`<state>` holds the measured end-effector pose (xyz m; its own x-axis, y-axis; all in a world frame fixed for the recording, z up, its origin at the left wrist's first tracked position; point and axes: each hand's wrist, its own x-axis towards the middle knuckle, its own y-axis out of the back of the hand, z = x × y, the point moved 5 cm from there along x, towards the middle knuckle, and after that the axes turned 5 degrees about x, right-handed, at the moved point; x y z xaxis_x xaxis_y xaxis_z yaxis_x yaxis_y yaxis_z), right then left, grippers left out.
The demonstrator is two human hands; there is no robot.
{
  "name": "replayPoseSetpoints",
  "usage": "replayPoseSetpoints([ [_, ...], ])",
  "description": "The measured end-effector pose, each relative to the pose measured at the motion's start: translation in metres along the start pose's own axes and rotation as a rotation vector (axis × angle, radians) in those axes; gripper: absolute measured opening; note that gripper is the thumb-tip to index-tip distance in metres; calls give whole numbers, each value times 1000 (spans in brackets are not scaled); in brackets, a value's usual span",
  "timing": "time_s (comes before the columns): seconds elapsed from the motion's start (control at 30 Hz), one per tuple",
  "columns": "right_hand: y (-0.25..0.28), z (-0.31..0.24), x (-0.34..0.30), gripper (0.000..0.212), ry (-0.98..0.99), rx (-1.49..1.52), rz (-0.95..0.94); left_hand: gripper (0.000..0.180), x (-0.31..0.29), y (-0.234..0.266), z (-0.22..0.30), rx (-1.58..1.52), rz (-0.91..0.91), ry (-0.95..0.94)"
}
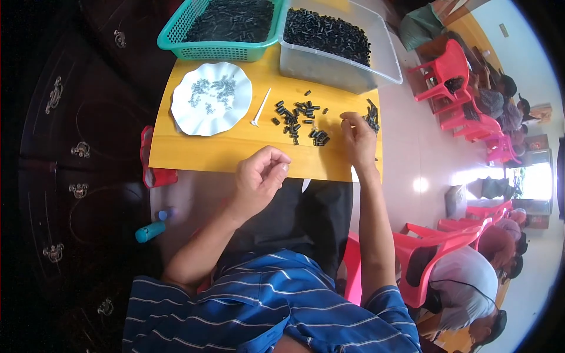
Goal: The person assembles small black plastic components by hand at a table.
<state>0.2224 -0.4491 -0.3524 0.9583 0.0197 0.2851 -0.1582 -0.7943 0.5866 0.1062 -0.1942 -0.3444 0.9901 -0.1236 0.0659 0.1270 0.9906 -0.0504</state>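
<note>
My left hand [261, 177] is closed above the table's front edge, thumb against the curled fingers; anything between them is too small to make out. Further right, my right hand [358, 140] has its fingers bent together over the tabletop, their tips partly hidden. It is beside a small pile of black cylindrical parts [372, 116] at the table's right edge. Between the hands and slightly beyond them lies a loose scatter of short black tube-like parts [292, 119]. A slim white plastic stick [261, 107] with a wider end lies left of this scatter.
A white wavy-rimmed plate [212, 124] holds small clear pieces. Behind stand a green basket [220, 53] and a translucent bin [329, 75], both full of black parts, on the yellow table [206, 154]. Red chairs [450, 70] and several people are to the right; dark drawers at left.
</note>
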Motion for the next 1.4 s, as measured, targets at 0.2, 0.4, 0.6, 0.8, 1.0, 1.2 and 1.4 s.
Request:
replayPoseSetpoints([
  [0.2,-4,-18,-3,14,235,-337,-113,8,0,-2,-2,-1,-16,20],
  [0.4,-8,-17,1,10,355,-542,-250,8,0,-3,-2,-4,-26,34],
  [0.6,-19,-21,4,8,493,-613,-342,9,0,-2,0,15,-31,43],
  [0.8,-26,7,0,11,319,-775,-332,9,5,-3,5,12,-19,-1],
  [1.0,-5,-20,-21,11,83,-289,-114,12,0,1,4,55,33,25],
  [1.2,-22,-67,-98,19,-528,627,-600,19,-5,-11,22,381,86,-226],
  [1.4,-44,-64,-126,20,-680,1030,-700,21,-5,-26,27,633,-63,-419],
])
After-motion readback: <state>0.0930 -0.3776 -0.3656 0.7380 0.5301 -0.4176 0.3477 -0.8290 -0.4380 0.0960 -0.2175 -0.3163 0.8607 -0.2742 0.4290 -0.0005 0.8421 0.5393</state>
